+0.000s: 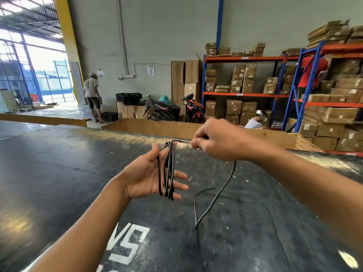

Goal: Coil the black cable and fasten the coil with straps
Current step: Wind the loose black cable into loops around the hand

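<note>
From the head view, the black cable [169, 169] is wound in several long loops around the left hand [151, 175], which is held palm-up with fingers spread above the dark table [59, 173], the loops running from fingertips to the heel of the palm. The right hand [214, 137], raised just beyond the coil, is closed in a pinch on the cable's free run, which hangs down and trails across the table.

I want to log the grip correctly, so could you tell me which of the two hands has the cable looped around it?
The left hand, palm open, carries the black cable loops around its fingers; the right hand only pinches the cable's running length.
</note>
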